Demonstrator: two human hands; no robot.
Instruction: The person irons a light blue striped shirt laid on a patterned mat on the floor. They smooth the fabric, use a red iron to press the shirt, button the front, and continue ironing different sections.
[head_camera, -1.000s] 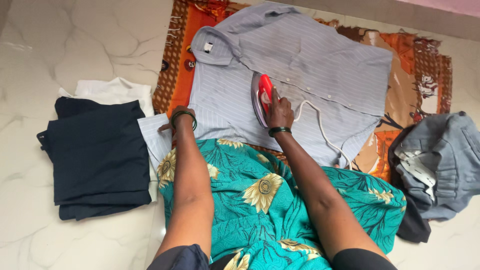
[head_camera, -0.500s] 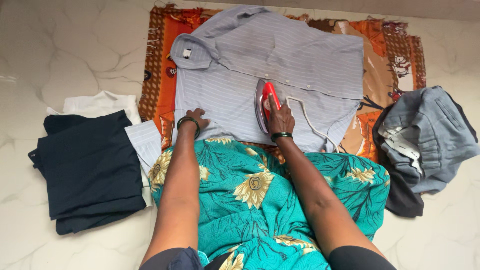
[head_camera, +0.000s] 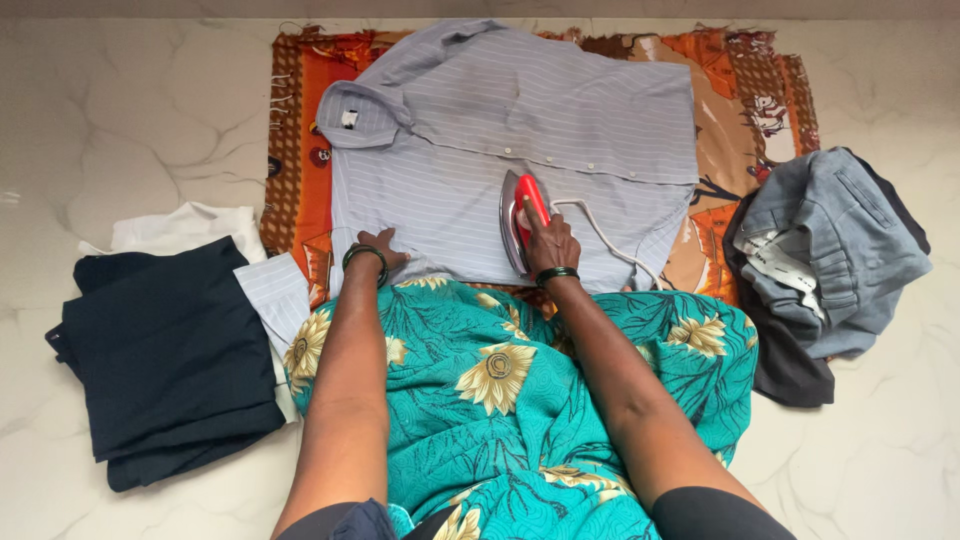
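A pale striped shirt (head_camera: 520, 130) lies spread flat on an orange patterned cloth (head_camera: 295, 130) on the marble floor (head_camera: 130, 110), its collar to the left and its button strip running across the middle. The right hand (head_camera: 550, 243) has its fingers clenched around the red handle of an iron (head_camera: 520, 215), which stands sole-down on the lower front of the shirt, just below the button strip. A white cord (head_camera: 605, 235) loops from the iron across the shirt toward the right. The left hand (head_camera: 380, 248), with a green bangle at the wrist, presses flat on the shirt's near left edge, fingers spread and released, gripping nothing. The person's lap, in a teal cloth with yellow flowers (head_camera: 500, 390), touches the shirt's near hem. To the left, on the floor, sits a stack of folded dark clothes (head_camera: 165, 360) over a white piece (head_camera: 180, 228). To the right lies a crumpled heap of grey trousers (head_camera: 835, 250), partly on the cloth's edge.
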